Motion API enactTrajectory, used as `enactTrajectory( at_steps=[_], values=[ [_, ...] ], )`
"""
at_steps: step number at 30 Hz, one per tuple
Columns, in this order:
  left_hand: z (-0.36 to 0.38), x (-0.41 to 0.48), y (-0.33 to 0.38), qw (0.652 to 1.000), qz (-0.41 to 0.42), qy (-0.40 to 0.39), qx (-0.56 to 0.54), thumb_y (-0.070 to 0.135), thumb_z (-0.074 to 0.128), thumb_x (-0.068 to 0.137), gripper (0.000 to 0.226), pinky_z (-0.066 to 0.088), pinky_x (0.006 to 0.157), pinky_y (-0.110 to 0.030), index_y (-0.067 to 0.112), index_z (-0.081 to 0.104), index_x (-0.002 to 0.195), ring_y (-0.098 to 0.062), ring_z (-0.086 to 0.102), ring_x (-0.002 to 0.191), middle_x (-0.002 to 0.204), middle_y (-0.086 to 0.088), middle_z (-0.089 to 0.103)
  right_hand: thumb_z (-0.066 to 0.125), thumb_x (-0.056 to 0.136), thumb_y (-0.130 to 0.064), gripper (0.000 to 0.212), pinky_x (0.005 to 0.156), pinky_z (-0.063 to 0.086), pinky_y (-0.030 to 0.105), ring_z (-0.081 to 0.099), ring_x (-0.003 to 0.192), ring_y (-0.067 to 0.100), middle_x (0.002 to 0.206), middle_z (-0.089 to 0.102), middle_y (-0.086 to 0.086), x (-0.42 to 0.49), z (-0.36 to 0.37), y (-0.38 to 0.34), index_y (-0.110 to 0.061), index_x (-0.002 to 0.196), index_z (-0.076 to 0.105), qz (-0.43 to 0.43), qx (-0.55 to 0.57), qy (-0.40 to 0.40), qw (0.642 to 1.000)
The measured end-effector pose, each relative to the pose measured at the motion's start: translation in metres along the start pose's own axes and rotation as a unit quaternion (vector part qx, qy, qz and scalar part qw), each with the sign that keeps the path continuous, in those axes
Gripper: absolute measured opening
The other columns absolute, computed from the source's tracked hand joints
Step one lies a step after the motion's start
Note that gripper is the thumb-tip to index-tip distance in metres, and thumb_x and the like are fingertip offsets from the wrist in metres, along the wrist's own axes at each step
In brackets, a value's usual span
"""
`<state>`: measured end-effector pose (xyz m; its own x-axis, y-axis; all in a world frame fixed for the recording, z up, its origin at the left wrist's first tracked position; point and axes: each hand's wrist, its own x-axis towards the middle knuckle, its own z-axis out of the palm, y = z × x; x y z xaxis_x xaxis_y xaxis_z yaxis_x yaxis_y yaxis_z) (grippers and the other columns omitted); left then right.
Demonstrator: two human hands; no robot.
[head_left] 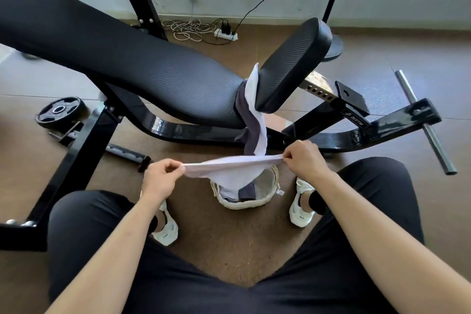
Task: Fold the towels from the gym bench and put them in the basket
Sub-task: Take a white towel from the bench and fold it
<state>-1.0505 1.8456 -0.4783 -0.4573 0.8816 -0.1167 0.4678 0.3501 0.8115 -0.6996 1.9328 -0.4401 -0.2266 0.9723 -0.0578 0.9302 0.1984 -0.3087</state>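
Gym bench (153,71) first: hanging towels (251,115), one pale and one grey, wedged in the gap between back pad and seat pad, trailing off its near edge. Lower down, a pale towel (229,168) stretched along one edge and sagging above the basket (244,205) on the floor between the shoes; unclear whether joined to the hanging pale one. Folded towels (237,192) already inside. Left hand (163,178) and right hand (304,160) at opposite ends, fingers (289,158) pinching the edge taut. Likely mid-fold. Next: bringing both ends together, corners matched, then lowering into the basket.
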Motion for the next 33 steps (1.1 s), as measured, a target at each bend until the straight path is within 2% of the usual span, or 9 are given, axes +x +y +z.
enactTrajectory(
  at_steps=[2,7,11,14,17,23,27,30,33],
  values=[
    [0.005,-0.001,-0.003,1.0,-0.011,-0.01,0.022,0.022,0.076,0.089,0.025,0.054,0.078,-0.037,0.04,0.069,0.073,-0.019,0.067,0.083,0.082,0.007,0.073,0.066,0.091,-0.012,0.014,0.078,0.04,0.027,0.069,0.094,0.029,0.094,0.077,0.007,0.001,0.001,0.002,-0.011,0.089,0.08,0.035,0.024,-0.03,0.999],
    [0.008,-0.002,0.003,0.998,0.002,0.016,-0.059,0.017,0.073,0.093,0.022,0.051,0.078,-0.034,0.032,0.068,0.078,-0.016,0.063,0.082,0.082,0.004,0.069,0.062,0.092,-0.009,0.019,0.074,0.027,0.025,0.066,0.092,0.029,0.094,0.078,0.007,0.004,-0.005,-0.004,-0.01,0.094,0.08,0.034,0.085,0.1,0.991],
    [0.01,-0.003,0.009,0.992,-0.007,0.023,-0.125,0.013,0.068,0.097,0.02,0.047,0.079,-0.028,0.028,0.067,0.083,-0.01,0.06,0.082,0.083,0.004,0.067,0.065,0.09,-0.004,0.019,0.079,0.039,0.026,0.064,0.086,0.023,0.088,0.072,0.003,0.006,-0.002,-0.004,-0.012,0.104,0.073,0.038,0.171,0.152,0.973],
    [0.011,-0.002,0.01,0.987,-0.004,0.012,-0.157,0.014,0.066,0.098,0.019,0.048,0.081,-0.032,0.028,0.065,0.085,-0.011,0.061,0.084,0.085,0.002,0.068,0.066,0.09,-0.002,0.03,0.086,0.046,0.028,0.06,0.082,0.017,0.086,0.069,0.002,0.01,-0.001,-0.001,-0.012,0.118,0.071,0.043,0.205,0.13,0.969],
    [0.012,-0.001,0.008,0.984,-0.011,-0.001,-0.177,0.016,0.065,0.098,0.017,0.051,0.081,-0.039,0.028,0.066,0.086,-0.014,0.061,0.084,0.084,0.001,0.068,0.072,0.09,-0.011,0.009,0.082,0.048,0.028,0.061,0.08,0.014,0.083,0.073,0.001,0.012,0.0,0.005,-0.015,0.094,0.079,0.069,0.224,0.075,0.969],
    [0.008,0.0,0.012,0.975,-0.017,0.041,-0.219,0.016,0.06,0.102,0.008,0.049,0.077,-0.034,0.018,0.066,0.096,-0.009,0.06,0.081,0.089,0.0,0.067,0.076,0.09,-0.01,0.01,0.082,0.051,0.034,0.062,0.083,0.018,0.081,0.07,0.002,0.015,0.0,0.016,-0.016,0.083,0.071,0.115,0.485,-0.057,0.865],
    [0.007,0.0,0.02,0.969,0.001,0.066,-0.238,0.014,0.059,0.102,0.01,0.047,0.073,-0.021,0.018,0.066,0.095,-0.002,0.06,0.078,0.087,0.004,0.067,0.073,0.091,-0.01,0.012,0.065,0.046,0.028,0.057,0.071,0.015,0.075,0.063,0.001,0.016,-0.005,0.011,-0.013,0.083,0.064,0.114,0.57,-0.078,0.81],
    [0.008,0.0,0.019,0.973,0.008,0.045,-0.225,0.016,0.06,0.101,0.011,0.048,0.072,-0.02,0.021,0.066,0.094,0.003,0.061,0.074,0.087,0.005,0.067,0.073,0.092,-0.012,0.013,0.065,0.048,0.028,0.058,0.068,0.012,0.073,0.064,-0.001,0.016,-0.005,0.011,-0.014,0.085,0.063,0.116,0.551,-0.048,0.825],
    [0.009,0.001,0.014,0.977,0.009,0.021,-0.21,0.018,0.063,0.1,0.016,0.049,0.08,-0.029,0.031,0.068,0.091,-0.006,0.061,0.082,0.088,0.006,0.068,0.074,0.092,-0.01,0.015,0.076,0.051,0.038,0.059,0.077,0.018,0.075,0.065,0.0,0.016,0.0,0.013,-0.015,0.082,0.064,0.122,0.52,-0.004,0.845]
  ],
)
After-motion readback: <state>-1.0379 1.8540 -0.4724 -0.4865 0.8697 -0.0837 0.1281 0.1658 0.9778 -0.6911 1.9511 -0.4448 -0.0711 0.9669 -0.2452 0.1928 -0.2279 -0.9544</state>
